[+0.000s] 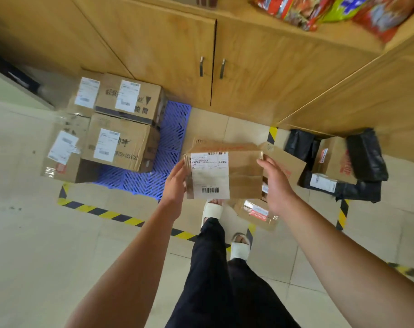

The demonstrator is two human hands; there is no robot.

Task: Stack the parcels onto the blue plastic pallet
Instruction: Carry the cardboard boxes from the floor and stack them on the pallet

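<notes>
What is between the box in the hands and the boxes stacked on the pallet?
In the head view, only bare blue pallet grid separates the held box from the stacked boxes.

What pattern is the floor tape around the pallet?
Yellow and black diagonal stripes on the floor tape, clearest in the head view.

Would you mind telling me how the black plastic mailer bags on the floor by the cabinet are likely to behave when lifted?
The black mailer bags look soft and creased, so they will probably sag and flop rather than hold shape. Their glossy film may slip in a bare-handed grip. One slumps against a small carton, so lifting it might shift that.
</notes>
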